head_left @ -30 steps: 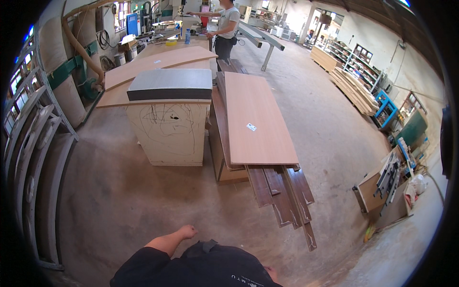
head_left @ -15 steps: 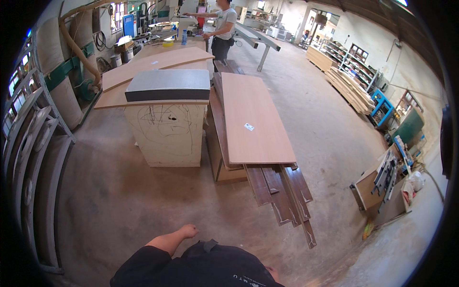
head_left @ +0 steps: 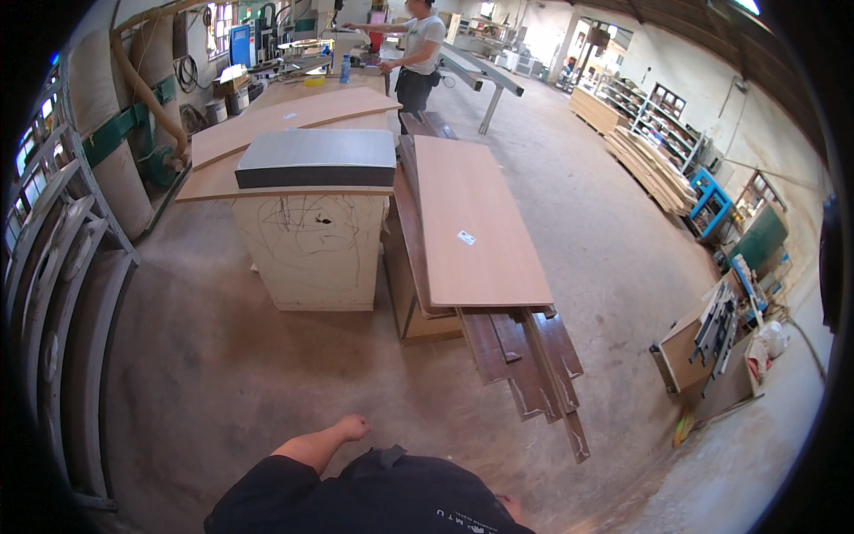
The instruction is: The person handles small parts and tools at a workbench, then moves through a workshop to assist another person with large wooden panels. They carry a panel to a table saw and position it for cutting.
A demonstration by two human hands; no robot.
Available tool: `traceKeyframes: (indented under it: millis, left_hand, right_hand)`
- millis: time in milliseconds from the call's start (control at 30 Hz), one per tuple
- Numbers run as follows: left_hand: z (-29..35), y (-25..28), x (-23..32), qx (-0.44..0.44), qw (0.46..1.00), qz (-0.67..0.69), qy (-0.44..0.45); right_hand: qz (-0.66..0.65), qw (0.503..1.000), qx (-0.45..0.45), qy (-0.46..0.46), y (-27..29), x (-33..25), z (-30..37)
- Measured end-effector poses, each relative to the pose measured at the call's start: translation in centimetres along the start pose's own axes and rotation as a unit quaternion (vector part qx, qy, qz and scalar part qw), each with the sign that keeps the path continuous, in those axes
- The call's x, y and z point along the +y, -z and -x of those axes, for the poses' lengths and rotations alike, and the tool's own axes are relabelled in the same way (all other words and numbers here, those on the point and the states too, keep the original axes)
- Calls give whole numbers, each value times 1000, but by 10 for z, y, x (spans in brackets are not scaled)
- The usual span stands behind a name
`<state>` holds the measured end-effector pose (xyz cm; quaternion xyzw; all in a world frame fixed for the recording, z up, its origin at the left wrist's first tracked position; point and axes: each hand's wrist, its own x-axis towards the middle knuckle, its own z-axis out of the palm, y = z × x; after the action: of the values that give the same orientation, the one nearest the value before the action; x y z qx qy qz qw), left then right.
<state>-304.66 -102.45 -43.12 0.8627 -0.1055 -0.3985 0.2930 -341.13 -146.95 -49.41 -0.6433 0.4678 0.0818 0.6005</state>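
My left hand (head_left: pixel 354 428) is held out in front of my body above the floor, with its fingers curled in and nothing visible in them. It touches no object. Only a small part of my right hand (head_left: pixel 511 506) shows beside my dark shirt at the lower edge; its fingers are hidden. Ahead lies a light wood-toned panel (head_left: pixel 485 214) with a small white label, on a stack of dark brown planks (head_left: pixel 534 374) whose ends jut toward me. Left of it, a grey-topped block with dark sides (head_left: pixel 316 158) rests on a pale workbench (head_left: pixel 307 254).
Another large panel (head_left: pixel 294 123) lies on the bench behind the block. A co-worker (head_left: pixel 418 53) stands at the far end by machinery. A metal rack (head_left: pixel 76 294) lines the left side. Leaning boards (head_left: pixel 654 169) and a cart with metal parts (head_left: pixel 703 343) stand along the right wall.
The bench and panels sit very slightly farther right in view. My left hand stays in about the same pose; slightly more of my right hand shows.
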Motion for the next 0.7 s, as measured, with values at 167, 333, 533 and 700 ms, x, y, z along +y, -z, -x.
traceKeyframes:
  millis: [167,333,533,700]
  left_hand:
    - [1,2,-7,0,1000,-7,1]
    - [-3,-7,-32,-2,999,-36,-13]
    - [6,-24,-57,97,980,-132,-113]
    - [31,-10,-61,11,993,75,94]
  right_hand:
    - [72,997,6,19,-12,-30,19]
    - [140,989,-28,23,-14,-54,24]
    - [257,961,-98,-5,-23,-69,6]
    - [241,959,-149,15,-52,-107,4]
